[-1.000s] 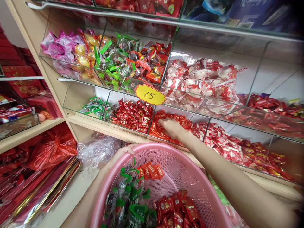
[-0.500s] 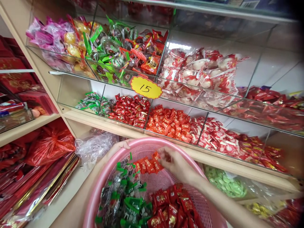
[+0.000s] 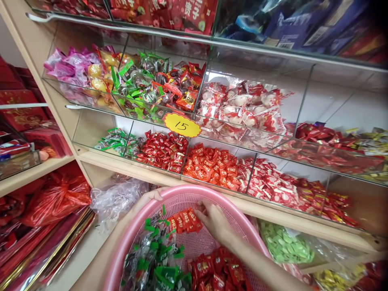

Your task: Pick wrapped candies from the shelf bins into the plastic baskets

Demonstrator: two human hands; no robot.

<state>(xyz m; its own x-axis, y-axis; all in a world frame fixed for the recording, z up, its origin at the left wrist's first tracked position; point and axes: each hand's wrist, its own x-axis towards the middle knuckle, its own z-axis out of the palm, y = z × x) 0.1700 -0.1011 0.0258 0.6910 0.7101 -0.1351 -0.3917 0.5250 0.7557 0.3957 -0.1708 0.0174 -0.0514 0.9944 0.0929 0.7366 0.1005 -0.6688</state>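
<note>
Packets [image 3: 184, 221] in orange wrappers are lying in a short row toward the far side of a pink basket [image 3: 194, 189], which is occupying the near middle of the scene. The right hand [image 3: 212, 216] is hovering inside the basket, just right of that row; its grip is standing loosely spread, the fingers curving toward the orange wrappers, and whether a fingertip is touching them one cannot tell. The left hand [image 3: 148, 199] is holding the basket at its far left, its grip pinching the rim, with the fingers curling over the top.

Green-and-clear packets [image 3: 169, 275] are filling the left part of the basket, and dark red packets [image 3: 218, 268] are piling up on the near right, partly below the right forearm.

Beyond the basket, a low shelf [image 3: 303, 218] is carrying divided compartments. From left to right these are holding green-and-white sweets [image 3: 113, 138], red sweets [image 3: 165, 149], orange sweets [image 3: 210, 165] and red-and-white sweets [image 3: 269, 184]. Above them, a yellow sign [image 3: 182, 124] reading 15 is hanging at the front edge of the next tier. A clear plastic bag [image 3: 118, 196] is lying left of the left hand, and a red plastic bag [image 3: 60, 198] is resting farther left.
</note>
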